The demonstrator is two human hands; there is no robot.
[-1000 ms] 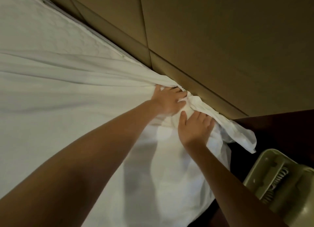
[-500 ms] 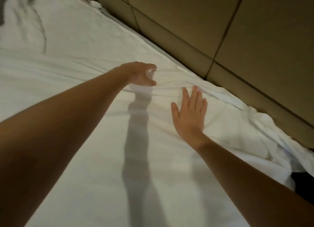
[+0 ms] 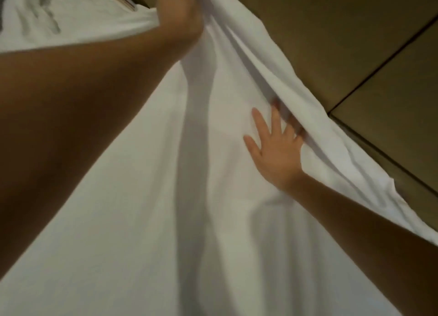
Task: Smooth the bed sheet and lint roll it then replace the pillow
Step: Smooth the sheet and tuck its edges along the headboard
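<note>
Bed sheet (image 3: pixel 142 209) is bunched tight in your left hand (image 3: pixel 179 14) at the far edge; your right hand (image 3: pixel 277 150) presses it flat nearer, fingers (image 3: pixel 260 123) spread, tips under the lifted fold.

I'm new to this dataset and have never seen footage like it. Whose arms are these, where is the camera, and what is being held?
No machine here: these are a person's two bare arms. The one camera is wide-angle, worn on the person's head, looking forward and down. The surface is a bed under a white bed sheet, beside a tan panelled wall. The left hand grips a bunched fold of the sheet, lifted near the top of the picture. The right hand lies flat on the sheet, fingers spread, fingertips tucked under that lifted fold.
</note>
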